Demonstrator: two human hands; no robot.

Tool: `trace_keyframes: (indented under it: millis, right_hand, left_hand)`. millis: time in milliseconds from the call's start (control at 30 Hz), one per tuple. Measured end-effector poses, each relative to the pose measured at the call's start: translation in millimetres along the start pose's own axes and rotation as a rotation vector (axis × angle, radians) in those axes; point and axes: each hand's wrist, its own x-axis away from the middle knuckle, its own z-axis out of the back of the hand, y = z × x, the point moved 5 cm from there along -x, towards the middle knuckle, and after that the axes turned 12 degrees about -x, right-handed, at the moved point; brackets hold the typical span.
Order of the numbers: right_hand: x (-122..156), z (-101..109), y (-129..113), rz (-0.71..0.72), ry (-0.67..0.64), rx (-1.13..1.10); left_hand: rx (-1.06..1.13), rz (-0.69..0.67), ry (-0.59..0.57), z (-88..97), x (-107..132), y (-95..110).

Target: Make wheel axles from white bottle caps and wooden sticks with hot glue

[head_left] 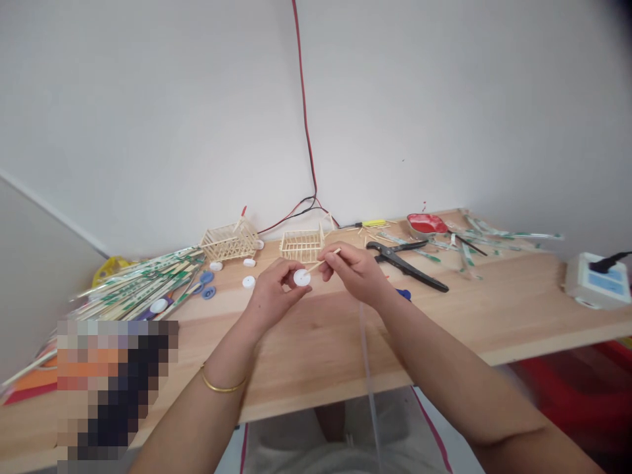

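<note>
My left hand (274, 293) pinches a small white round cap (301, 278) between thumb and fingers above the wooden table (316, 342). My right hand (358, 271) pinches a thin wooden stick (326, 258) whose tip points at the cap. Just behind the hands stand two small frames built of sticks, one (302, 245) in the middle and one (228, 241) to its left. Loose white caps (248, 282) and blue caps (207, 284) lie to the left of my left hand.
A heap of wrapped sticks (138, 289) covers the table's left. Black pliers (407, 263), a red-filled dish (425, 225) and torn wrappers (488, 234) lie at the back right. A white device (595, 283) sits at the right edge. A red cable (309, 131) hangs down the wall.
</note>
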Motion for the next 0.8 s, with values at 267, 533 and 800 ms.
trace_keyframes:
  millis: [267, 533, 800]
  right_hand:
    - [2.2, -10.5, -6.8, 0.080, -0.148, 0.226]
    - [3.8, -16.1, -9.6, 0.132, -0.205, 0.293]
    - [3.2, 6.6, -13.3, 0.166, 0.162, 0.325]
  left_hand:
    - [-0.008, 0.016, -0.010, 0.5, 1.2, 1.4]
    - [-0.111, -0.041, -0.008, 1.7, 1.6, 6.5]
    - [0.045, 0.010, -0.003, -2.9, 2.4, 0.9]
